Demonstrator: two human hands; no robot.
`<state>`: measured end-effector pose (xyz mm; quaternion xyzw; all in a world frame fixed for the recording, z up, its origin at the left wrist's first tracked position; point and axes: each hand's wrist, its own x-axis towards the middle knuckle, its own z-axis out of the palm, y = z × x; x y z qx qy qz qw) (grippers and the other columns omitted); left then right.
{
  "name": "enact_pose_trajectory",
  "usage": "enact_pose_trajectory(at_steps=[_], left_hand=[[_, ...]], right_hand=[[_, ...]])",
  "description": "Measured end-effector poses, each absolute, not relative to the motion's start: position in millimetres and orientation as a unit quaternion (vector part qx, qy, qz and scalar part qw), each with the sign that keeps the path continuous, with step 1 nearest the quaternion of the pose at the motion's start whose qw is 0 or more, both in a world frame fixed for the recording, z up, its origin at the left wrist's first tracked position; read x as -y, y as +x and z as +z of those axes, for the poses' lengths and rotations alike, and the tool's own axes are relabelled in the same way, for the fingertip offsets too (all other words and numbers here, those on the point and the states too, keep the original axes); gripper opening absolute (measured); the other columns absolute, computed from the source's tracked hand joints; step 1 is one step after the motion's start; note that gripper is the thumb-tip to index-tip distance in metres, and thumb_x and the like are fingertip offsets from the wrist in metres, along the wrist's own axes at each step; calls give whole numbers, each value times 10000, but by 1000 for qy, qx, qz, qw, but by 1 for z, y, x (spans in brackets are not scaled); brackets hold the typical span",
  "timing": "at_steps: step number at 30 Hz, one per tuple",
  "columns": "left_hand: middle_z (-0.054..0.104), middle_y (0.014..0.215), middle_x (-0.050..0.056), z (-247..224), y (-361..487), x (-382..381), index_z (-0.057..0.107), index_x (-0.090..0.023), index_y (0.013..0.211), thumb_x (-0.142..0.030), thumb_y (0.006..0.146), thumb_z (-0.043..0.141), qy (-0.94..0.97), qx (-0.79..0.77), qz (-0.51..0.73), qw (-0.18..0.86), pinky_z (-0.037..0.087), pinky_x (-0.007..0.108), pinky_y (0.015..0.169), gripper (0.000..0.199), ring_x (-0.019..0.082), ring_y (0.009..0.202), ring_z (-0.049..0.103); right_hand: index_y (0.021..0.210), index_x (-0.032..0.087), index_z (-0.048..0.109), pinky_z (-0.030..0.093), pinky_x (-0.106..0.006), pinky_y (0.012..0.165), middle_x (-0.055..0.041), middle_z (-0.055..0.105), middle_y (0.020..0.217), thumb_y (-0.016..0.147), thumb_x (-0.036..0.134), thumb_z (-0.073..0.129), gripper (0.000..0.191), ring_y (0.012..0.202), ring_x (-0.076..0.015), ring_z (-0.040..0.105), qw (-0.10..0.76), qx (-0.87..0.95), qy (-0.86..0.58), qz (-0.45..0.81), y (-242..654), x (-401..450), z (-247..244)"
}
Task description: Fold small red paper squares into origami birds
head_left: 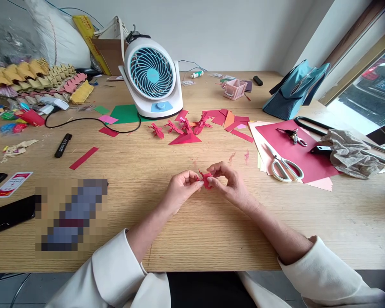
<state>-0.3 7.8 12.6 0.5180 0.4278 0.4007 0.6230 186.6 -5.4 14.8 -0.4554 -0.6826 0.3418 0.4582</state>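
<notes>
A small folded red paper piece point(207, 180) is held between both hands above the wooden table point(211, 231). Thumb and fingers of my left hand point(183, 188) pinch its left side, where a thin pointed tip sticks up. On the other side my right hand point(227, 184) grips it between thumb and index finger. Part of the paper is hidden by the fingertips. Beyond the hands lie several folded red paper figures point(186, 125) and a flat folded red triangle point(185, 138).
A white fan point(154, 77) stands at the back. Scissors point(284, 164) lie on red sheets point(314, 167) at the right, near a teal bag point(293, 92). Toward the left are a black marker point(63, 145), a red strip point(84, 158) and a black cable point(93, 119).
</notes>
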Motion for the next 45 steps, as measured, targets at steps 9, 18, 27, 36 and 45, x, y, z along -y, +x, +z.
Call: enact_pose_trajectory(at_steps=[9, 18, 27, 36, 45], left_hand=[[674, 827, 13, 5, -2, -12, 583, -149, 796, -334, 658, 804, 383, -454, 438, 675, 557, 270, 657, 319, 123, 716, 645], [706, 799, 0, 2, -13, -16, 654, -200, 766, -232, 815, 658, 732, -558, 304, 247, 447, 271, 670, 58, 147, 722, 617], [691, 1061, 37, -2, -30, -32, 631, -210, 1066, -40, 759, 588, 762, -552, 265, 209, 506, 296, 751, 354, 164, 817, 636], [674, 960, 29, 4, -28, -29, 631, -214, 919, -155, 853, 612, 795, -512, 302, 119, 470, 360, 882, 90, 215, 942, 600], [674, 885, 20, -8, -29, -37, 616, -205, 817, -138, 841, 605, 773, -534, 307, 152, 470, 325, 802, 72, 182, 812, 605]], right_hand=[[905, 188, 634, 471, -309, 768, -43, 621, 896, 914, 317, 597, 135, 816, -160, 581, 467, 663, -491, 318, 182, 6, 5], [886, 188, 613, 462, -264, 663, -27, 590, 871, 864, 202, 574, 47, 741, -137, 565, 449, 664, -515, 304, 182, 1, -7], [891, 186, 606, 467, -256, 651, -32, 588, 882, 853, 167, 554, 67, 737, -133, 579, 428, 681, -529, 270, 183, 2, -4], [919, 186, 614, 433, -234, 597, -21, 566, 880, 857, 133, 532, 116, 659, -105, 540, 406, 699, -525, 265, 183, 2, -7], [887, 192, 621, 441, -240, 646, -20, 573, 864, 831, 95, 533, 142, 697, -119, 555, 379, 733, -521, 218, 183, -1, -14]])
